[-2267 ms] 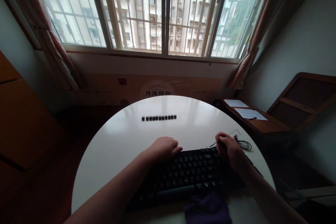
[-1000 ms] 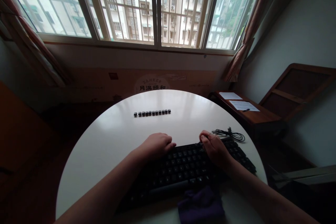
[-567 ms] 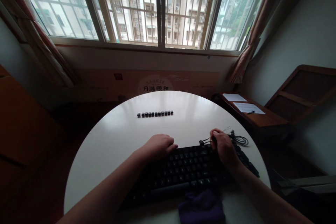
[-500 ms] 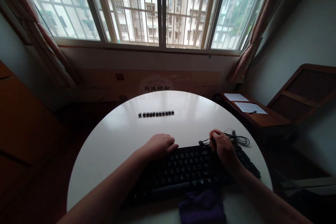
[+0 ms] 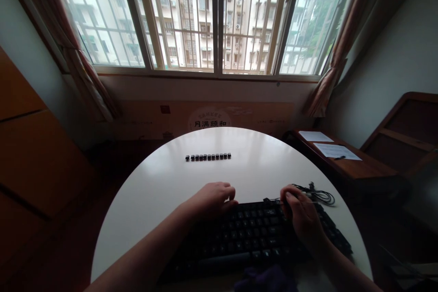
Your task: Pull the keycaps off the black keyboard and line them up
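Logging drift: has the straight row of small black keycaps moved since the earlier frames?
No. Against the far rim of the round white table, the row of small black keycaps shows no shift either way.

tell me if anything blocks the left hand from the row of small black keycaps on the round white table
Nothing visible does: only the tabletop lies between the left hand and the row of keycaps; the black rectangular keyboard is nearer the person.
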Demonstrator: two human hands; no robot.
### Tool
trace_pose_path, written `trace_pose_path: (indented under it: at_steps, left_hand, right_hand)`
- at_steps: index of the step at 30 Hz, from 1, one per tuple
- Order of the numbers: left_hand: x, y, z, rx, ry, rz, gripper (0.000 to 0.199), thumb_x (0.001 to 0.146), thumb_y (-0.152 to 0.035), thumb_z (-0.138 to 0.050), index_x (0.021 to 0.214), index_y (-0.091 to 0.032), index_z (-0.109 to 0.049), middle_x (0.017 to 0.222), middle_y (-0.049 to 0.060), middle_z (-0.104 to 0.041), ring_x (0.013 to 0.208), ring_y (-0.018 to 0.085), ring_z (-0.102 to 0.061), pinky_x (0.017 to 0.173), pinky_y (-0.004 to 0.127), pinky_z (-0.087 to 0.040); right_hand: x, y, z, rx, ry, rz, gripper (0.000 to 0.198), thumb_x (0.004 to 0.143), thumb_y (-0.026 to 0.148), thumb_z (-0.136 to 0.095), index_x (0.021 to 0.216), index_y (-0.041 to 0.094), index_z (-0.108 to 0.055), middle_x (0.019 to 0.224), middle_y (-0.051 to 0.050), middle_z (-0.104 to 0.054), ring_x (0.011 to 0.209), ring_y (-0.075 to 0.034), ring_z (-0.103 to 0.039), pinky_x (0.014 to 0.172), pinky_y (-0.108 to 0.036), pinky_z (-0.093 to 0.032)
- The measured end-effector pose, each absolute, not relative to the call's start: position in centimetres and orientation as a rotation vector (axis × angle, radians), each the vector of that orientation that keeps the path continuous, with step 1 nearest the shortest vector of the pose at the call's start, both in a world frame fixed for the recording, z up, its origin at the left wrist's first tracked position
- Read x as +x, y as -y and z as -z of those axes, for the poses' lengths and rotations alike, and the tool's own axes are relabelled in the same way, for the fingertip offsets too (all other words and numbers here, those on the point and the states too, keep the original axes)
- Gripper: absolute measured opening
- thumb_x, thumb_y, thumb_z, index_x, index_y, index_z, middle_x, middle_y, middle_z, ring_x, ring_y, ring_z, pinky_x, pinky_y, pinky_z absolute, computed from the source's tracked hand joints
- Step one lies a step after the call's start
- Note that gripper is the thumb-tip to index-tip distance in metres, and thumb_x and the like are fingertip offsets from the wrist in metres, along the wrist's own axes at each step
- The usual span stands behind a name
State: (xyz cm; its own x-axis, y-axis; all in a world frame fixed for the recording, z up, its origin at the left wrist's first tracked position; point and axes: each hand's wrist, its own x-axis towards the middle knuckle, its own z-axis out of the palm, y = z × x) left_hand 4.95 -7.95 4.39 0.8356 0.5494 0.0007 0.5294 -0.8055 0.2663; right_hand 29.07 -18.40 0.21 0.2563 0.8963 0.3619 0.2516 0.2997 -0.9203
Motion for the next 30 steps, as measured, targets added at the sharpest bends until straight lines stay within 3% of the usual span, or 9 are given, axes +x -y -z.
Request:
trace_pose_path:
  at_steps: [8,15,26,30]
  left_hand:
    - [5.1,10.5,-8.0,2.912,-0.820,-0.225,0.022,0.094,-0.040,-0.053,0.086,-0.020,-0.059,0.089,0.004,-0.063,0.076,0.018,-0.057,0.062,0.027,-0.039]
    - [5.6,12.1,-9.0,2.797,-0.788,-0.195,0.032,0.092,-0.052,-0.051,0.098,-0.021,-0.058,0.096,0.004,-0.065,0.078,0.020,-0.059,0.062,0.027,-0.039]
    - [6.1,12.0,-7.5,2.523,-0.630,-0.291,0.025,0.097,-0.037,-0.039,0.096,-0.020,-0.056,0.097,0.004,-0.063,0.086,0.019,-0.057,0.072,0.028,-0.044]
    - [5.9,11.1,-7.2,2.451,-0.693,-0.310,0.020,0.093,-0.029,-0.037,0.090,-0.019,-0.054,0.092,0.003,-0.062,0.084,0.018,-0.055,0.073,0.028,-0.045]
  right_hand:
    - [27.5,20.2,0.2,-1.164,1.548,-0.673,0.030,0.099,0.035,-0.041,0.075,0.021,-0.054,0.056,0.003,-0.047,0.049,-0.013,-0.044,0.047,-0.024,-0.036]
    - [26.6,21.6,-0.6,-1.108,1.729,-0.499,0.029,0.097,0.028,-0.043,0.071,0.022,-0.053,0.054,0.003,-0.048,0.047,-0.012,-0.044,0.046,-0.023,-0.035]
    - [26.3,21.6,-3.3,-1.003,1.971,-0.308,0.025,0.099,0.030,-0.037,0.087,0.022,-0.058,0.064,0.001,-0.053,0.053,-0.014,-0.047,0.053,-0.027,-0.035]
    - [26.0,21.2,-4.9,-1.096,2.017,0.031,0.028,0.099,0.028,-0.036,0.082,0.021,-0.058,0.075,-0.005,-0.057,0.067,-0.019,-0.052,0.062,-0.032,-0.039]
